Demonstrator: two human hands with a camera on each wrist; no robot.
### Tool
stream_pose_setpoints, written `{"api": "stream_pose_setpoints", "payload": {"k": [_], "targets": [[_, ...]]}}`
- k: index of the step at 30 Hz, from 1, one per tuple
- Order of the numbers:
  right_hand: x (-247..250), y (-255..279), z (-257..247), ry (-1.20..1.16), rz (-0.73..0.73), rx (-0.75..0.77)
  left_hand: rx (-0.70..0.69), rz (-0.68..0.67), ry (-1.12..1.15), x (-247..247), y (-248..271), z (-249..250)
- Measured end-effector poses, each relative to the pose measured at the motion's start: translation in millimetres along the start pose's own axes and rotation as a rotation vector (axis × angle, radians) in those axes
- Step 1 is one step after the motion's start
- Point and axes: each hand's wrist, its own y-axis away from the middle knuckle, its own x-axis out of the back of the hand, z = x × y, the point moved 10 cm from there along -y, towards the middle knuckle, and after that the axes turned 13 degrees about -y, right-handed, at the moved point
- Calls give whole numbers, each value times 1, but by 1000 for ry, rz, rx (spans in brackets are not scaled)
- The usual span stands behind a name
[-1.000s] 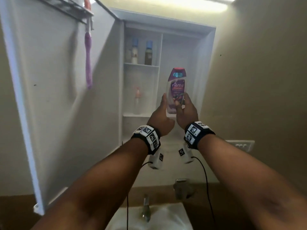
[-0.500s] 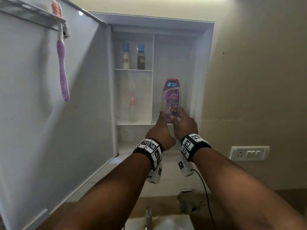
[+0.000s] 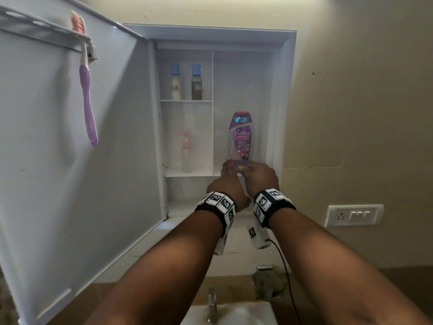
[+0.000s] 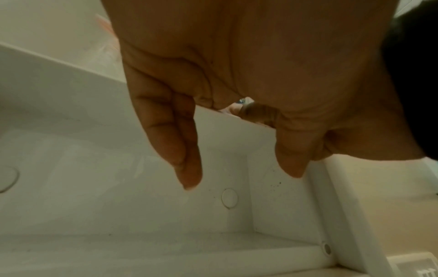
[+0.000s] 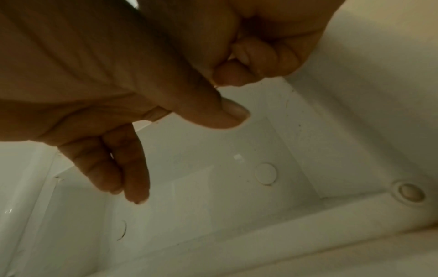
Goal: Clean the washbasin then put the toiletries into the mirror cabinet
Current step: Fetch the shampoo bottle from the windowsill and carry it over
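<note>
Wall switch plate (image 3: 355,215), white, w/ a socket and three switches, sits on the beige wall (image 3: 363,102). All else placed from it: small dark mark (image 3: 313,73) on the wall well above, slightly left. Metal fitting (image 3: 264,267) on the wall below and to the left. Black cable (image 3: 284,266) hangs down just right of that fitting, also below-left of the plate.

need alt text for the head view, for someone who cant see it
Both hands, left hand and right hand, hold the base of a purple body wash bottle upright in the open mirror cabinet. A toothbrush hangs on its door.
</note>
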Motion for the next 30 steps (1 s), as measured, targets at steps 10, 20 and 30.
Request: {"api": "stream_pose_setpoints", "payload": {"k": [10, 20, 30], "targets": [[-11, 72, 13, -115, 20, 16, -98, 68, 85, -16, 56, -14], [-264, 292, -43, -105, -654, 190, 112, -156, 79, -150, 250, -238], [-442, 392, -289, -331, -901, 346, 468, -65, -180, -14, 369, -509]]}}
